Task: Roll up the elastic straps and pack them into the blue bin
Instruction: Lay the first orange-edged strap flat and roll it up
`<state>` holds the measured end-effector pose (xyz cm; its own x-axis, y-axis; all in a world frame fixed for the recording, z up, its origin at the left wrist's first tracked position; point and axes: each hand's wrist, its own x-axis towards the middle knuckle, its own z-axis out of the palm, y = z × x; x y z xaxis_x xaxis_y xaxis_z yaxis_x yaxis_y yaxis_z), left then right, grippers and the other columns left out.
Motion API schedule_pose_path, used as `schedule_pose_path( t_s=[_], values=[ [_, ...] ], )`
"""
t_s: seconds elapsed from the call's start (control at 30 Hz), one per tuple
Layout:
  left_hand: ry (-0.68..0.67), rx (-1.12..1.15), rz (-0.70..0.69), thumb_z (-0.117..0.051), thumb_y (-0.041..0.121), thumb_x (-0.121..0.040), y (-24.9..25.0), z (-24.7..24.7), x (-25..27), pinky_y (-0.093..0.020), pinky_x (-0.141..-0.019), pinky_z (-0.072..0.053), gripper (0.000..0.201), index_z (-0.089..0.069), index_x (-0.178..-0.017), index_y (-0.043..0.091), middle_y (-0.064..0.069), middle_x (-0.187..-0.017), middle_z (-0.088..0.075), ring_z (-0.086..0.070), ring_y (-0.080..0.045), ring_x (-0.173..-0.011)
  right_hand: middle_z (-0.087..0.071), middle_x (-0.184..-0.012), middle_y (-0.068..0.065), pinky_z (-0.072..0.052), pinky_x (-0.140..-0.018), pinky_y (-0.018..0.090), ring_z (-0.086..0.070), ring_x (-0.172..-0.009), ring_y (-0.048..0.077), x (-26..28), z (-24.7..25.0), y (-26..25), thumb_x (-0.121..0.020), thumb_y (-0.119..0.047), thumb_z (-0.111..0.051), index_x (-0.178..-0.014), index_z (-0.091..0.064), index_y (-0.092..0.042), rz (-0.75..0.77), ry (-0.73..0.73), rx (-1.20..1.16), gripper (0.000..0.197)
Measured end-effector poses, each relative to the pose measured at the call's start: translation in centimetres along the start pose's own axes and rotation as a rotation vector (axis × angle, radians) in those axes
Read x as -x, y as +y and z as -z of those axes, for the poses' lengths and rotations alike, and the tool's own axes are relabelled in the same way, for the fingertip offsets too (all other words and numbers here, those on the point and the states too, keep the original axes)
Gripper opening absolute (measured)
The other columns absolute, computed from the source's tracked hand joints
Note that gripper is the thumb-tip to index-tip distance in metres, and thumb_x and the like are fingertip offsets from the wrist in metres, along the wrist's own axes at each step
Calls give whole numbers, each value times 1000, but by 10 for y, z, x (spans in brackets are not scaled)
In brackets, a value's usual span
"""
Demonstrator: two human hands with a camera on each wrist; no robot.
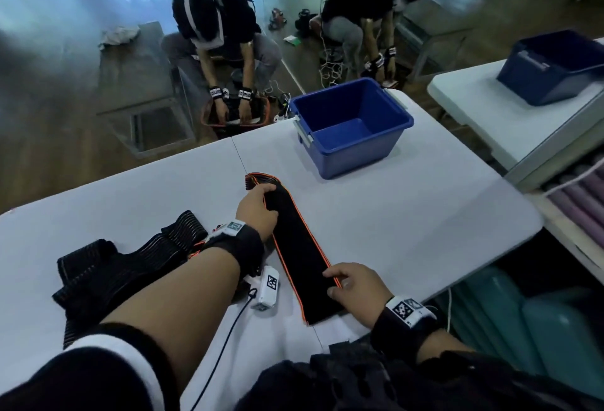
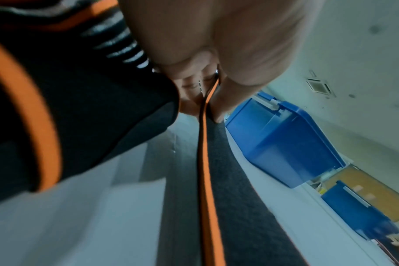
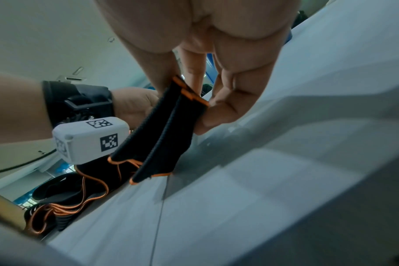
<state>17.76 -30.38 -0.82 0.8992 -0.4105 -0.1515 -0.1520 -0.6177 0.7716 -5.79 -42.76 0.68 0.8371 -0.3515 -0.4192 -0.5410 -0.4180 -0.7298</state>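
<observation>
A black elastic strap with orange edges [image 1: 299, 247] lies stretched along the white table [image 1: 425, 214], doubled over lengthwise. My left hand [image 1: 261, 206] pinches its far part, thumb and fingers closing on the orange edge [image 2: 205, 100]. My right hand [image 1: 346, 283] pinches the near end between thumb and fingers [image 3: 194, 100]. Beyond the strap stands the blue bin [image 1: 349, 126], open, with nothing visible inside it; it also shows in the left wrist view [image 2: 282, 142]. More black straps [image 1: 108, 267] lie heaped at the left under my left forearm.
A second blue bin [image 1: 552, 67] stands on another table at the right. Two seated people [image 1: 222, 51] work on the floor beyond the table's far edge. A cable [image 1: 228, 338] runs from my left wrist unit [image 1: 268, 286] across the table.
</observation>
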Motion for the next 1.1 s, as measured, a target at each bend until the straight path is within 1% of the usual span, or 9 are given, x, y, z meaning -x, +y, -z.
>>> schedule_pose_path(
  t_s=[0.1, 0.23, 0.47, 0.57, 0.7, 0.8, 0.9, 1.0, 1.1],
  values=[
    [14, 14, -15, -64, -2, -76, 3, -2, -10, -30, -95, -51, 64, -54, -134, 24, -2, -127, -63, -64, -23, -110, -56, -108, -14, -39, -72, 1, -53, -94, 1, -1, -3, -3, -90, -19, -68, -119, -68, -26, 6, 19, 22, 30],
    [7, 0, -16, -67, 5, -76, -1, -4, -18, -35, -94, -53, 59, -55, -131, 25, -3, -126, -63, -68, -28, -100, -56, -117, -7, -40, -90, 18, -54, -104, 9, -7, -5, -5, -92, -24, -66, -121, -65, -25, -8, 45, 45, 29],
    [-56, -252, -7, -70, 20, -86, -31, 7, -5, -34, -101, -42, 47, -56, -131, 18, -12, -134, -51, -56, -27, -120, -54, -124, -3, -45, -100, 29, -57, -111, 12, -13, 2, 9, -90, -46, -65, -121, -61, -26, -64, -11, 126, 37],
    [-80, -313, -14, -69, 18, -87, -37, 21, 5, -30, -98, -41, 39, -61, -125, 16, -11, -129, -55, -58, -25, -112, -51, -120, -5, -49, -97, 32, -59, -103, 11, -15, 7, 9, -85, -53, -68, -120, -60, -28, -4, -35, 137, 43],
    [-82, -325, -171, -70, 13, -84, -12, 34, 28, -27, -88, -45, 31, -66, -114, 19, -1, -113, -62, -55, -14, -88, -42, -118, -10, -45, -91, 23, -54, -101, 7, -17, 16, 7, -72, -59, -77, -124, -56, -31, 88, -134, 242, 63],
    [-199, -361, -280, -71, 11, -82, 15, 33, 62, -27, -83, -49, 31, -68, -111, 22, 7, -104, -63, -56, -11, -82, -39, -121, -11, -47, -94, 24, -51, -110, 10, -21, 20, 9, -67, -49, -85, -128, -52, -32, 126, -226, 327, 72],
    [-342, -397, -311, -77, 19, -79, 23, 16, 102, -23, -81, -49, 38, -67, -115, 25, 10, -103, -64, -53, -5, -80, -41, -127, -4, -49, -98, 30, -52, -113, 16, -26, 22, 15, -75, -28, -80, -132, -50, -29, 180, -270, 458, 65],
    [-382, -386, -196, -86, 34, -72, 14, -6, 133, -23, -82, -47, 55, -63, -121, 26, 8, -109, -60, -56, -8, -89, -45, -128, 0, -47, -100, 32, -54, -114, 20, -31, 24, 21, -80, -15, -74, -132, -50, -25, 229, -284, 502, 58],
    [-368, -379, -86, -89, 47, -65, 2, -27, 154, -30, -95, -49, 78, -57, -132, 26, 5, -122, -58, -57, -14, -109, -49, -128, 2, -45, -102, 32, -55, -115, 21, -36, 25, 26, -81, -15, -75, -132, -52, -21, 272, -292, 512, 57]
  ],
)
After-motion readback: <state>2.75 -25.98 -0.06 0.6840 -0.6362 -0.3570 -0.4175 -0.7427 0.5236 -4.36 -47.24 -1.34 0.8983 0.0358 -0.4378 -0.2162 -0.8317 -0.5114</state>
